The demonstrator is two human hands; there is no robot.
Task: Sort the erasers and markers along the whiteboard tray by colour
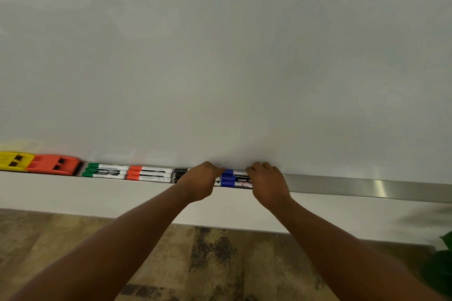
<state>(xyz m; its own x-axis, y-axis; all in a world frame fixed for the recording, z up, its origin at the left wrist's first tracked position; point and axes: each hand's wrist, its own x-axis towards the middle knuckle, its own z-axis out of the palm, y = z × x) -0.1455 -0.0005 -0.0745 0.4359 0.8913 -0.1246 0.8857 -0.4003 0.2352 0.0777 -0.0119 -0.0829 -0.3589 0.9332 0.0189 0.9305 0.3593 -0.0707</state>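
Observation:
Along the steel tray (367, 186) lie, from left to right, a yellow eraser (14, 160), an orange eraser (53, 164), three green markers (105, 171), three red markers (150, 173), black markers (180, 172) and three blue markers (232, 178). My left hand (200, 183) is curled down over the right part of the black markers, its fingertips touching the blue caps. My right hand (267, 183) is curled over the right ends of the blue markers and hides them. Only the middle stretch of the blue markers shows between my hands.
The whiteboard (220, 56) rises straight behind the tray. To the right of my right hand the tray runs on bare steel. A white ledge (73, 193) lies under the tray, with wooden floor below and a green plant (442, 264) at the lower right.

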